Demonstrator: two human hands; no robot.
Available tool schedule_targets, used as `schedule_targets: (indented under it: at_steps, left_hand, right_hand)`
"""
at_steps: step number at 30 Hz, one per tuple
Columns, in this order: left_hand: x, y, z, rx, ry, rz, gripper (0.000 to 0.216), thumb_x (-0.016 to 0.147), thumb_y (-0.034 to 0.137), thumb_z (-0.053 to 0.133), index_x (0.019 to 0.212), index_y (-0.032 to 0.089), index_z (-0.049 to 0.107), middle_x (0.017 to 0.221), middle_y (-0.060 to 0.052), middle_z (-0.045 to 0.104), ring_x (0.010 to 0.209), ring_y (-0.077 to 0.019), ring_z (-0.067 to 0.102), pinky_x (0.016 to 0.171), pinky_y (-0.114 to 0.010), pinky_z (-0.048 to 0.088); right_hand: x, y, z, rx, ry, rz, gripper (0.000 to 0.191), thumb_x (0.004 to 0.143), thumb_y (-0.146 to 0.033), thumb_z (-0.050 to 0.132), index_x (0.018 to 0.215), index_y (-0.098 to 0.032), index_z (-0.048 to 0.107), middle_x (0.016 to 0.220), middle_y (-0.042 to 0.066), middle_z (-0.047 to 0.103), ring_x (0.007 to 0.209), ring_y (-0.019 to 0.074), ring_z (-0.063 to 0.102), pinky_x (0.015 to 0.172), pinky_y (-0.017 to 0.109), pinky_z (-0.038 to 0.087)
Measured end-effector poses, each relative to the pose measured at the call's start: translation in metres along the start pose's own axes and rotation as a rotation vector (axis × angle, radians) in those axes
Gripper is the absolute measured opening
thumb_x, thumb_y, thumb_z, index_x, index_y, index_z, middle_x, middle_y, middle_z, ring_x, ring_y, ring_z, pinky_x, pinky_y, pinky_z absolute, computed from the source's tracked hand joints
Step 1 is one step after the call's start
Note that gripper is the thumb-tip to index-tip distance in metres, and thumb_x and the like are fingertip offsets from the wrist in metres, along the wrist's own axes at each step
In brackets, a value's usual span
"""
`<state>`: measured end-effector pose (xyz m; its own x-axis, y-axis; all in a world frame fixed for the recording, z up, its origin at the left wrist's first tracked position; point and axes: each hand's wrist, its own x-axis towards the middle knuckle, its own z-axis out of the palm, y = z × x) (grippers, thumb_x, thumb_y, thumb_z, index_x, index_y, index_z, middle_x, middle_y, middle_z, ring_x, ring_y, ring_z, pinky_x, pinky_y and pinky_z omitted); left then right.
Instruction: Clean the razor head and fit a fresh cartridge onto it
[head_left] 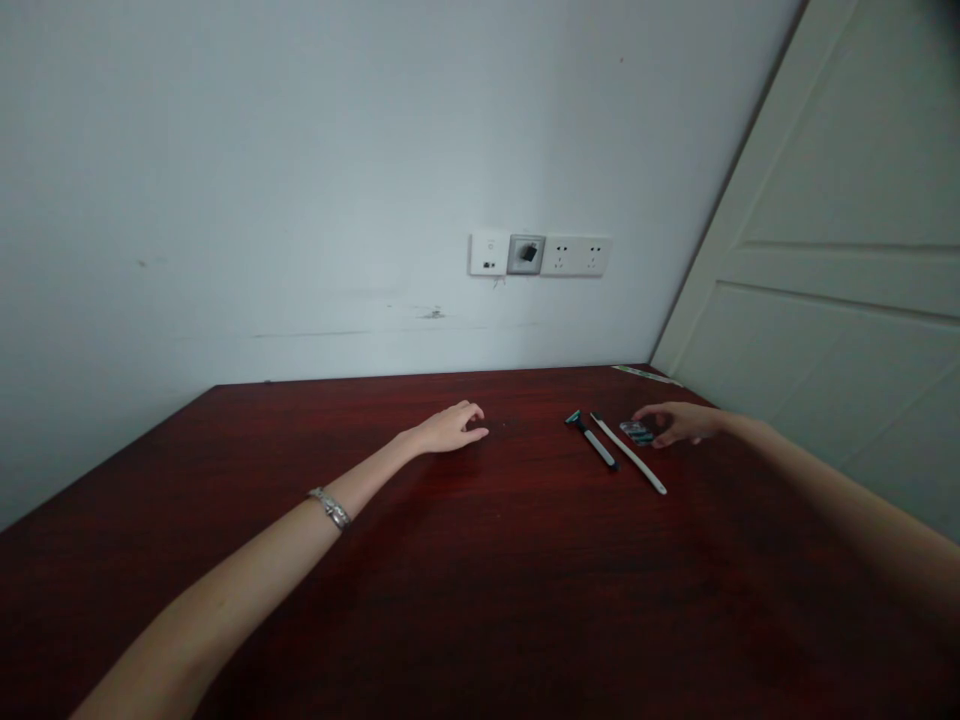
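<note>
My left hand (pixel 448 428) rests low over the dark red table (pixel 480 580), thumb and fingers apart and nothing between them. At the right, my right hand (pixel 679 424) has its thumb and fingers at opposite edges of a small clear plastic pack (pixel 636 432) with dark and teal parts inside. Just left of that pack lies a slim white stick (pixel 630 455) with a dark far end, toothbrush-like in shape. Beside it is a razor (pixel 596 444) with a grey and black handle, its head pointing away from me.
A white wall (pixel 300 180) stands behind the table, with a row of sockets (pixel 576 256) and a black plug (pixel 528 253). A pale panelled door (pixel 840 240) borders the right side. A thin printed strip (pixel 646 375) lies at the back right edge.
</note>
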<state>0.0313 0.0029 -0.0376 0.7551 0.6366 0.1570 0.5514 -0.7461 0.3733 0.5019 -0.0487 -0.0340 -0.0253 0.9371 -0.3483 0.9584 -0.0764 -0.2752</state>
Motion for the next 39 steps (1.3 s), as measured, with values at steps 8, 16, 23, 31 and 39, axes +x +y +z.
schedule_targets:
  at_steps: [8,16,23,31,39]
  left_hand:
    - [-0.005,-0.014,0.001,-0.006,0.039,0.011,0.038,0.084,0.048,0.046,0.104,0.017,0.054,0.102,-0.009,0.054,0.081,-0.0169,0.057,0.077,-0.031,0.045]
    - [-0.023,-0.05,-0.009,-0.057,0.211,-0.13,0.033,0.078,0.043,0.055,0.097,0.016,0.058,0.1,-0.009,0.056,0.088,-0.0193,0.057,0.082,-0.033,0.046]
    - [-0.054,-0.077,-0.013,-0.048,0.333,-0.328,0.038,0.081,0.042,0.052,0.108,0.016,0.056,0.116,-0.01,0.058,0.108,-0.0206,0.055,0.097,-0.031,0.04]
    - [-0.082,-0.097,-0.01,0.144,0.281,-0.496,0.053,0.086,0.045,0.042,0.127,0.011,0.046,0.136,-0.016,0.046,0.127,-0.0275,0.041,0.106,-0.04,0.03]
    - [-0.082,-0.095,-0.004,0.241,0.226,-0.502,0.051,0.09,0.044,0.035,0.127,0.012,0.048,0.143,-0.017,0.038,0.135,-0.0288,0.029,0.109,-0.046,0.022]
  right_hand:
    - [-0.012,-0.011,-0.007,0.101,0.094,0.009,0.077,0.065,-0.041,0.067,0.134,-0.02,0.042,0.1,0.013,0.059,0.078,0.0226,0.058,0.044,0.024,0.047]
    - [-0.006,-0.106,-0.001,0.087,0.479,-0.337,0.055,0.08,-0.037,0.051,0.133,-0.022,0.045,0.08,0.003,0.064,0.062,0.0143,0.057,0.055,0.025,0.046]
    - [0.015,-0.227,0.058,0.044,0.566,-0.5,0.062,0.082,-0.033,0.051,0.141,-0.026,0.032,0.103,0.007,0.064,0.088,0.0208,0.061,0.077,0.033,0.049]
    - [0.045,-0.282,0.11,-0.103,0.526,-0.519,0.062,0.087,-0.042,0.044,0.138,-0.007,0.036,0.132,0.022,0.047,0.121,0.0324,0.043,0.096,0.042,0.039]
    - [0.059,-0.266,0.121,-0.08,0.583,-0.467,0.043,0.091,-0.034,0.038,0.122,-0.01,0.056,0.131,0.017,0.052,0.123,0.0266,0.045,0.102,0.04,0.036]
